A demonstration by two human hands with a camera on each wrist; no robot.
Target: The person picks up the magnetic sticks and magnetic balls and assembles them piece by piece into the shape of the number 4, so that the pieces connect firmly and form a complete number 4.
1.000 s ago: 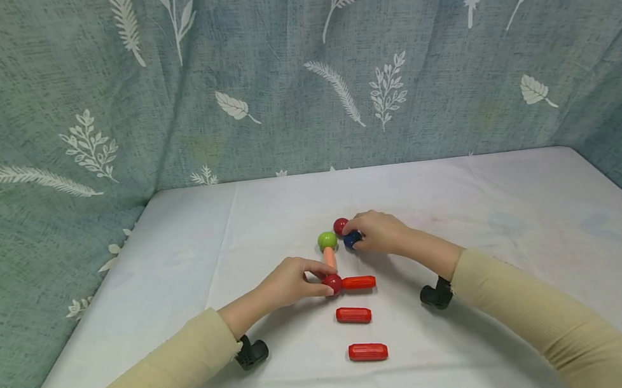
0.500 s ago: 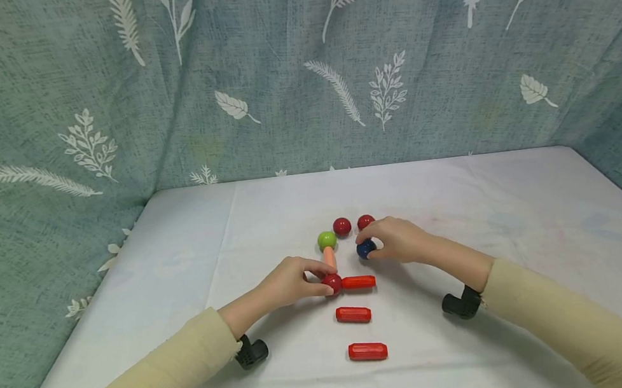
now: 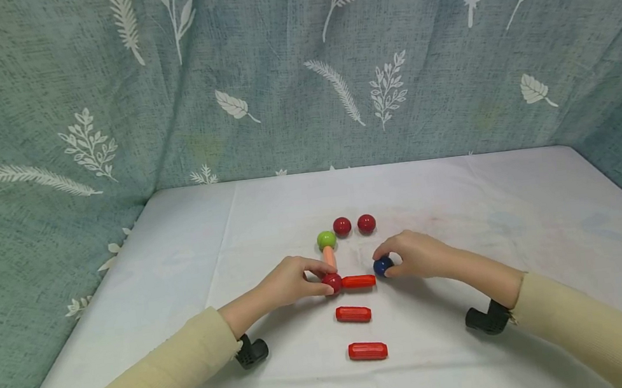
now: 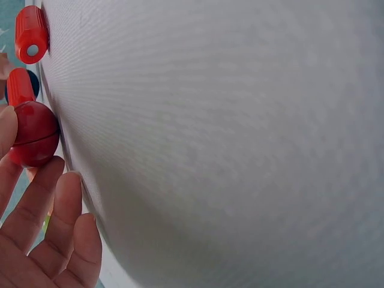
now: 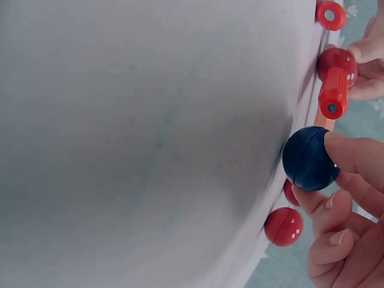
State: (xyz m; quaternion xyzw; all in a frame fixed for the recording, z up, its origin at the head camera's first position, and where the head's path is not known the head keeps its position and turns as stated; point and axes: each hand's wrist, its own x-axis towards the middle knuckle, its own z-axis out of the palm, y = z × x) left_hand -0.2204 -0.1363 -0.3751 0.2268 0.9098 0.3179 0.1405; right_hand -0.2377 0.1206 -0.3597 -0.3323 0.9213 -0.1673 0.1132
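Note:
Near the middle of the table, my left hand point(image 3: 291, 281) pinches a red ball point(image 3: 333, 283) between thumb and fingers. From that ball a red ribbed rod point(image 3: 359, 282) points right and an orange rod point(image 3: 329, 258) points away, with a green ball point(image 3: 326, 240) at its far end. My right hand point(image 3: 418, 255) holds a dark blue ball point(image 3: 382, 267) by thumb and fingertips, just off the red rod's free end. In the right wrist view, the blue ball point(image 5: 309, 159) shows a seam, and the red rod's end point(image 5: 332, 108) has a small dark spot facing it.
Two loose red balls, one left point(image 3: 341, 226) and one right point(image 3: 366, 224), lie beyond the hands. Nearer the front lie two more red rods, one point(image 3: 353, 314) behind the other point(image 3: 367, 351). A leaf-patterned curtain point(image 3: 280, 127) hangs behind the white-covered table point(image 3: 205, 225).
My right hand has drawn the blue ball away from the red balls, rightward and nearer, to beside the red rod's end. The left hand has stayed in place on its red ball.

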